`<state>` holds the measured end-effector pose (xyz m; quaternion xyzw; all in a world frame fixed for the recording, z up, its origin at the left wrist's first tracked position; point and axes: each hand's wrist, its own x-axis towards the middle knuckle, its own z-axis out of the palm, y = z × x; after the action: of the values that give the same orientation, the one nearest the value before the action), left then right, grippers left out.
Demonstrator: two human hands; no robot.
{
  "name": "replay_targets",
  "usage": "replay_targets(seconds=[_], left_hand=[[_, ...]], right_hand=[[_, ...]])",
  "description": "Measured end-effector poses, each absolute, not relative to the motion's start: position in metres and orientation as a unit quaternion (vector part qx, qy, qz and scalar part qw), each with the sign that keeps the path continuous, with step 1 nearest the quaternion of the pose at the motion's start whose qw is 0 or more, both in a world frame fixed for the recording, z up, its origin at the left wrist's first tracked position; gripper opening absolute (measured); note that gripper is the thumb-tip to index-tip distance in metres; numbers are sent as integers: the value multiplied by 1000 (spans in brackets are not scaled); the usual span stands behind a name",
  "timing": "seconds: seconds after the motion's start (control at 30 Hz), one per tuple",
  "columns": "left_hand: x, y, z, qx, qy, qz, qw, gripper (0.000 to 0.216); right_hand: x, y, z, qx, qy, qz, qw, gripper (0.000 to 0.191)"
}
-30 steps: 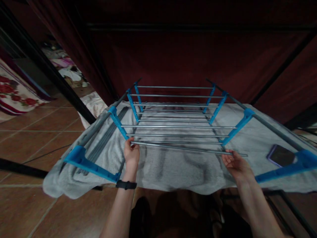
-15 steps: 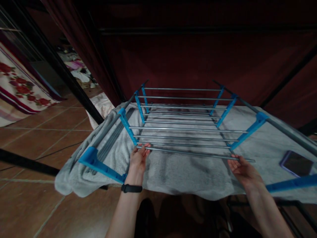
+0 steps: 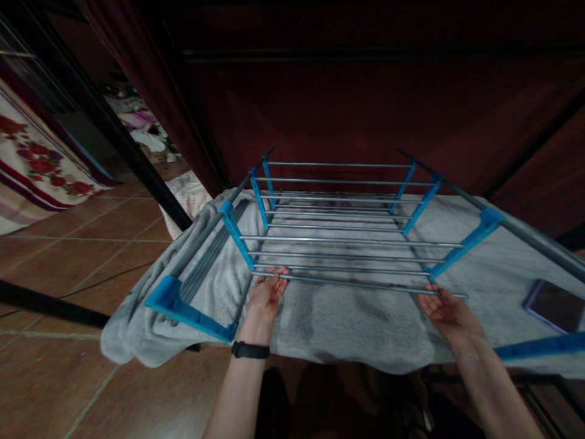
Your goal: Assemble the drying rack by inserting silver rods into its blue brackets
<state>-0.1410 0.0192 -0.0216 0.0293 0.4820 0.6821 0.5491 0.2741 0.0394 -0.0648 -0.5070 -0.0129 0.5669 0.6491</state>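
A rack frame of grey metal rods and blue plastic brackets [image 3: 237, 235] lies on its side on a grey towel-like cloth [image 3: 329, 323]. Across its near part runs a loose-looking metal rod [image 3: 351, 283]. My left hand [image 3: 269, 292], with a black band at the wrist, pinches this rod near its left end. Close to the other end, my right hand [image 3: 443, 308] holds the same rod between thumb and fingers, and the tip sticks out past it. The nearest blue bracket on the left [image 3: 189, 311] has no rod across to the right one [image 3: 543, 347].
Several spare rods [image 3: 205, 262] lie on the cloth at the left. A phone [image 3: 555, 305] rests at the right. Behind stands a dark red panel [image 3: 365, 110]. Black metal posts [image 3: 100, 110] rise at the left over a tiled floor [image 3: 55, 378].
My left hand has slid slightly right along the rod. The right hand stays at its end, and the rack's right side sits slightly farther right in view.
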Motion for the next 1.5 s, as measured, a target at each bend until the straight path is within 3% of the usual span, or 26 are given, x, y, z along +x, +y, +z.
replay_targets(seconds=[0.67,1.03,1.5], left_hand=[[-134,19,-26,38,486,689,536,14],[-125,23,-23,4,506,684,525,25],[-111,28,-23,15,523,665,533,21]], right_hand=[[254,46,-68,-507,-23,581,636,26],[251,40,-64,-496,-16,576,649,25],[252,34,-63,-484,7,576,659,18]])
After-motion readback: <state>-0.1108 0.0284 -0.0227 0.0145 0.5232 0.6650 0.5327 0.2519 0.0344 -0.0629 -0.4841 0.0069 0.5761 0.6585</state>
